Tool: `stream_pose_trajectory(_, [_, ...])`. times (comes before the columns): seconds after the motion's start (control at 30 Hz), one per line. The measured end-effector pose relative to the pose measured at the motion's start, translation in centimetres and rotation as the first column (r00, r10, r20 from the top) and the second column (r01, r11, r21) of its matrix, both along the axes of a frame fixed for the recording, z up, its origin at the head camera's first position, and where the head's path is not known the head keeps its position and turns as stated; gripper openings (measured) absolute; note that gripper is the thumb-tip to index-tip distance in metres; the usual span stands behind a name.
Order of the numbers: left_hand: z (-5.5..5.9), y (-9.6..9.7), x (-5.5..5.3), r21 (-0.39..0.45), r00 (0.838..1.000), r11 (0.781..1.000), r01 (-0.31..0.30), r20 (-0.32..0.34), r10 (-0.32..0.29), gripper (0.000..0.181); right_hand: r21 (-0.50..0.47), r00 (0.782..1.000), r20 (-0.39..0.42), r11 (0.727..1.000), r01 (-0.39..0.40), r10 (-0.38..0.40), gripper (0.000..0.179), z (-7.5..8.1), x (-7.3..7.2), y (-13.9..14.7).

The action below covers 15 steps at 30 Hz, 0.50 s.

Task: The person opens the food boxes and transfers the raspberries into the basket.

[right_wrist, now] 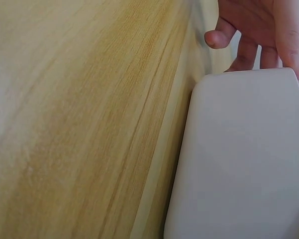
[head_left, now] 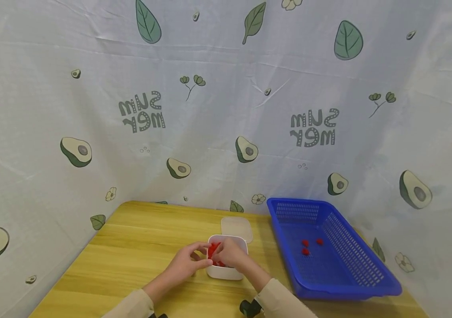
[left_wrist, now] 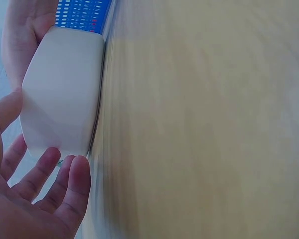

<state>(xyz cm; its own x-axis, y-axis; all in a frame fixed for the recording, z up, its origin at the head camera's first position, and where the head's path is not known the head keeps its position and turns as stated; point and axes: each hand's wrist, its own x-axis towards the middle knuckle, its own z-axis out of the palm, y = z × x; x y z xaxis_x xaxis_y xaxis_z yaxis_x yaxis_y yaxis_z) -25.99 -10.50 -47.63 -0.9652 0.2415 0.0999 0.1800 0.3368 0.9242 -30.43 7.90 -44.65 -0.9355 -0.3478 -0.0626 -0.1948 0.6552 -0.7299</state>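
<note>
A small white box [head_left: 226, 273] with rounded corners stands on the wooden table, its top uncovered. Small red pieces [head_left: 212, 250] lie inside it, towards the left. My left hand [head_left: 186, 264] is at the box's left side, thumb by the near corner and forefinger by the far one; the left wrist view shows its fingers [left_wrist: 35, 184] loosely bent against the wall. From the right, my right hand [head_left: 230, 254] reaches over the rim, fingertips down among the red pieces. Those fingertips are hidden, so I cannot tell whether they pinch a piece.
A pale, translucent lid [head_left: 237, 229] lies flat behind the box. On the right stands a large blue plastic basket [head_left: 347, 289] with slotted sides, holding a few red pieces [head_left: 305, 251]. A printed cloth [head_left: 218, 110] hangs behind the table [head_left: 142, 234].
</note>
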Motion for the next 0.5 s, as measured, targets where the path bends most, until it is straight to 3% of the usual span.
stream_pose_trajectory(0.5, [-0.04, 0.1, 0.06, 0.014, 1.0, 1.0, 0.003, -0.014, -0.003, 0.051, -0.006, 1.0, 0.028, 1.0, 0.004, -0.003, 0.008, 0.06, 0.15, -0.05])
